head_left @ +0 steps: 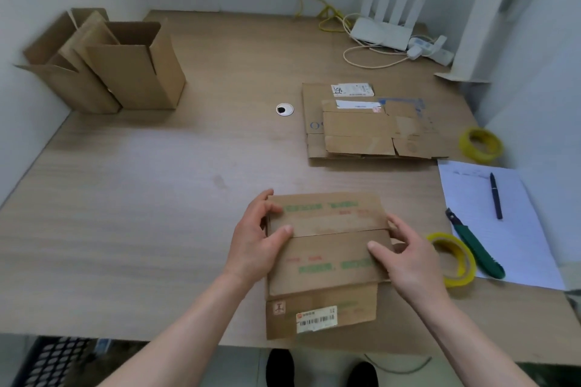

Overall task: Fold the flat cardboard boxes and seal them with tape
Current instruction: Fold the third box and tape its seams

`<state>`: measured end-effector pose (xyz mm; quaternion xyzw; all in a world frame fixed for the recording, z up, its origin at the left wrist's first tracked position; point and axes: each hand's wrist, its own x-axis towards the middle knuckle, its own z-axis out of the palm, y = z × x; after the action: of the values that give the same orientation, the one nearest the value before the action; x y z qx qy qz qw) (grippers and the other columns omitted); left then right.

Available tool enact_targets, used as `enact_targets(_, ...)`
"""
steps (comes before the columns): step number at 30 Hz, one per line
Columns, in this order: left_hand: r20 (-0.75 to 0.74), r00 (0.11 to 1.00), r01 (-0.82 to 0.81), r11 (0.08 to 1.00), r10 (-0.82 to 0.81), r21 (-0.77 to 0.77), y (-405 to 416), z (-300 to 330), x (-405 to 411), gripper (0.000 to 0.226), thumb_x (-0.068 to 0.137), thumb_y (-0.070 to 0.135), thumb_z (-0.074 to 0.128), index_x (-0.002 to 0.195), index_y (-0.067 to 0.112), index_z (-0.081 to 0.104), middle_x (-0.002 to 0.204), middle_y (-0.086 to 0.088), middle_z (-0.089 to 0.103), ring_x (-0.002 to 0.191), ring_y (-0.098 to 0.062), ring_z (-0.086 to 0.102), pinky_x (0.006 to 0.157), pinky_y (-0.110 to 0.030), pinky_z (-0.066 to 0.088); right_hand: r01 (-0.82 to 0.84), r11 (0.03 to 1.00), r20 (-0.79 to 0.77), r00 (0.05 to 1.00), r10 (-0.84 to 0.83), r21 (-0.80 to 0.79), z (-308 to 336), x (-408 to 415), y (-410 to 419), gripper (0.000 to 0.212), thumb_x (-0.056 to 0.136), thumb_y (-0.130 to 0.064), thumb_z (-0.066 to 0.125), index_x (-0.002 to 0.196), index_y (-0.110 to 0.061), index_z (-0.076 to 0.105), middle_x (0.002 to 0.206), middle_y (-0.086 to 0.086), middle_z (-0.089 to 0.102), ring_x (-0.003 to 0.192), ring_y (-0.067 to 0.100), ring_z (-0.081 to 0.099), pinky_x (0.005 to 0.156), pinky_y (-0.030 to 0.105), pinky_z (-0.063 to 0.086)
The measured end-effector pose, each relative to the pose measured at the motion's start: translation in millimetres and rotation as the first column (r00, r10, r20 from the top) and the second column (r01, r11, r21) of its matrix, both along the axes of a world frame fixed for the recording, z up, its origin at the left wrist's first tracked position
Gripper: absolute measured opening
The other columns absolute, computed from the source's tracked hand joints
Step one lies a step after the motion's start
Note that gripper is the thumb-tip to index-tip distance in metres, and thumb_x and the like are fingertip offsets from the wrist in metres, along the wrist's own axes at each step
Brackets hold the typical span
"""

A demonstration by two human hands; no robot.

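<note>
A small cardboard box (327,254) with green print stands near the table's front edge, its two top flaps folded shut and meeting in a seam. My left hand (254,245) grips its left side, thumb on the top flaps. My right hand (405,258) grips the right side, thumb on the near flap. A barcode label (316,319) shows on the box's front face. A yellow tape roll (456,261) lies just right of my right hand. A second yellow tape roll (481,144) sits further back right. Flat cardboard boxes (364,129) are stacked at the middle right.
Two opened upright boxes (125,69) stand at the back left. A green utility knife (474,245) and a pen (496,195) lie on a white paper sheet (503,229) at right. A router (382,31) with cables sits at the back. A cable grommet (284,109) is mid-table.
</note>
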<state>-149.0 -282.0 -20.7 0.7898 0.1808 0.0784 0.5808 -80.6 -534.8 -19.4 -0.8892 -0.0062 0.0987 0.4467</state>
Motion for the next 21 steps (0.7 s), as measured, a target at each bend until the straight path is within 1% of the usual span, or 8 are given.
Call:
enact_targets(2,0.004,0.998,0.057,0.998,-0.057,-0.013,-10,-4,6,0.031,0.083,0.011,0.072,0.103,0.028,0.057,0.149,0.020,0.038,0.134,-0.005,0.042,0.109,-0.035,0.042,-0.030,0.993,-0.054,0.998,0.024,-0.110,-7,1,-6,0.058,0.083,-0.035,0.075,0.136,-0.040,0.051,0.120,-0.021,0.065,0.101,0.011,0.065,0.087,0.037,0.053)
enact_targets(5,-0.040,0.988,0.147,0.988,-0.146,0.038,-26,-12,17,0.045,0.084,0.018,0.071,0.121,0.037,0.053,0.153,0.021,0.032,0.138,-0.003,0.036,0.113,-0.031,0.037,-0.042,0.979,-0.172,0.985,0.007,-0.199,-25,-5,-21,0.071,0.089,-0.041,0.068,0.150,-0.028,0.036,0.148,-0.008,0.048,0.129,0.018,0.051,0.101,0.033,0.042)
enact_targets(8,-0.215,0.958,0.230,0.957,-0.191,0.175,-37,-35,12,0.067,0.089,0.024,0.068,0.147,0.032,0.034,0.160,0.013,0.023,0.145,-0.008,0.024,0.120,-0.030,0.024,0.004,0.993,-0.208,0.978,-0.029,-0.119,-33,-13,-35,0.072,0.086,-0.036,0.072,0.149,-0.030,0.036,0.146,-0.011,0.048,0.127,0.014,0.051,0.101,0.034,0.042)
enact_targets(11,-0.264,0.942,0.244,0.962,-0.206,0.122,-43,-57,-6,0.067,0.093,0.027,0.062,0.151,0.027,0.028,0.158,0.008,0.027,0.143,-0.011,0.028,0.118,-0.039,0.028,-0.016,0.998,-0.229,0.974,0.001,-0.065,-38,-16,-40,0.075,0.086,-0.032,0.073,0.150,-0.026,0.035,0.146,-0.008,0.050,0.133,0.012,0.047,0.112,0.042,0.038)
enact_targets(13,-0.231,0.961,0.190,0.971,-0.154,0.146,-46,-64,-9,0.061,0.094,0.028,0.061,0.148,0.026,0.033,0.155,0.006,0.032,0.141,-0.013,0.031,0.118,-0.037,0.029,-0.022,0.996,-0.193,0.981,0.005,-0.086,-40,-16,-38,0.079,0.088,-0.034,0.071,0.154,-0.028,0.028,0.152,-0.010,0.043,0.137,0.012,0.042,0.115,0.037,0.034)
enact_targets(16,-0.182,0.979,0.131,0.959,-0.086,0.252,-44,-66,-8,0.037,0.093,0.028,0.063,0.129,0.026,0.054,0.154,0.003,0.031,0.134,-0.010,0.034,0.106,-0.014,0.021,-0.079,0.969,-0.113,0.992,0.053,-0.236,-41,-19,-31,0.078,0.091,-0.040,0.064,0.156,-0.034,0.020,0.151,-0.011,0.042,0.138,0.016,0.041,0.106,0.027,0.034)
enact_targets(19,-0.133,0.987,0.137,0.924,-0.095,0.357,-36,-65,-2,0.013,0.090,0.030,0.065,0.102,0.025,0.063,0.143,0.007,0.037,0.111,-0.004,0.043,0.085,-0.010,0.032,-0.114,0.960,-0.103,0.991,0.091,-0.256,-44,-14,-23,0.072,0.093,-0.041,0.061,0.154,-0.038,0.022,0.146,-0.003,0.051,0.133,0.021,0.048,0.104,0.031,0.039)
enact_targets(21,-0.100,0.988,0.150,0.857,-0.115,0.493,-29,-62,1,0.011,0.090,0.033,0.063,0.090,0.022,0.062,0.136,0.005,0.041,0.105,-0.008,0.045,0.078,-0.012,0.035,-0.101,0.966,-0.099,0.992,0.080,-0.237,-48,-13,-19,0.072,0.093,-0.040,0.061,0.154,-0.038,0.023,0.146,-0.002,0.051,0.132,0.022,0.048,0.105,0.031,0.038)
